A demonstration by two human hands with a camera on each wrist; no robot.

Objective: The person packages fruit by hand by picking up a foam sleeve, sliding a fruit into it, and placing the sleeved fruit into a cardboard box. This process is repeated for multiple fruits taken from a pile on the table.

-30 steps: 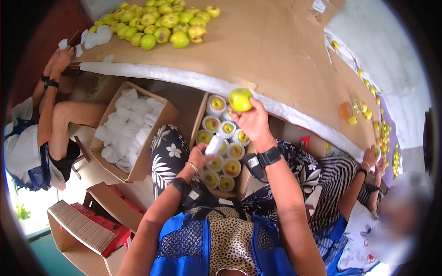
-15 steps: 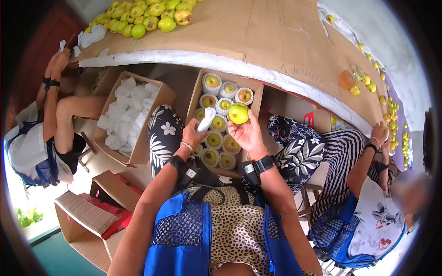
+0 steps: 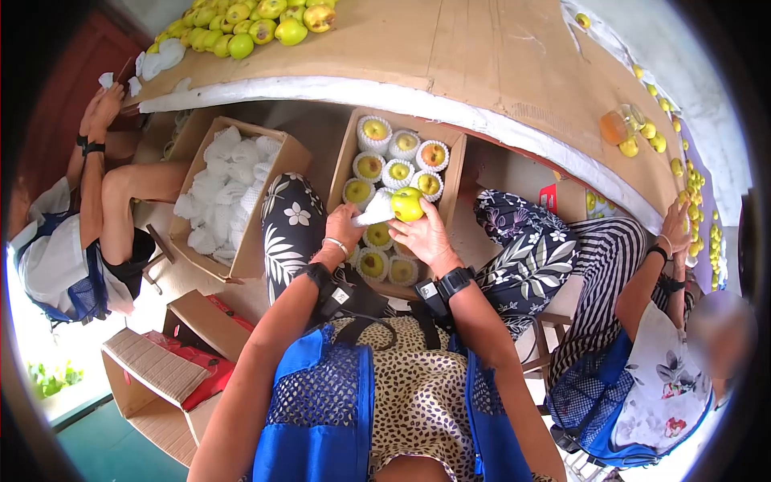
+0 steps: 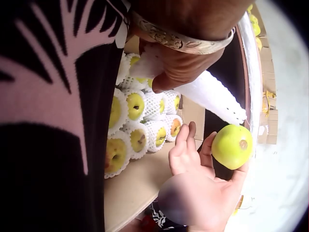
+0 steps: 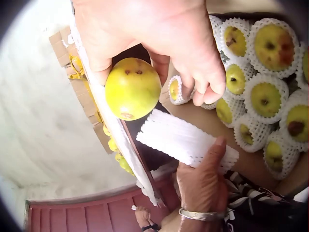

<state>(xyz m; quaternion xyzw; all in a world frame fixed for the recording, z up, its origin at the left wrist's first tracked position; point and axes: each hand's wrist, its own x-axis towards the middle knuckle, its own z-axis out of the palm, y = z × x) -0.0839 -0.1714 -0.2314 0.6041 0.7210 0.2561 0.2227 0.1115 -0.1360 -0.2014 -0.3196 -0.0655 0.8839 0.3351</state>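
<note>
My right hand [image 3: 426, 237] pinches a yellow-green apple [image 3: 407, 205] between thumb and fingers, brown spots showing on its skin. A white foam net sleeve [image 5: 178, 137] is gripped by my left hand [image 3: 344, 225], thumb on top in the right wrist view. The sleeve's free end points at the apple, right at its side. Below both hands is a cardboard box [image 3: 456, 161] holding rows of apples, each in a white foam net, such as the netted apple [image 3: 374, 128] at the far corner. My hands hide part of the middle rows.
A carton [image 3: 293, 165] of loose foam nets stands at left. Beyond the boxes, a cardboard-covered table [image 3: 450, 56] bears an apple pile [image 3: 241, 24] and a jar of orange liquid [image 3: 614, 128]. Empty red-brown boxes [image 3: 152, 369] lie lower left. People sit on both sides.
The right hand has brought the apple down from the table edge to over the box. The left hand has swung the foam sleeve from upright to pointing at the apple, and the two hands are closer together.
</note>
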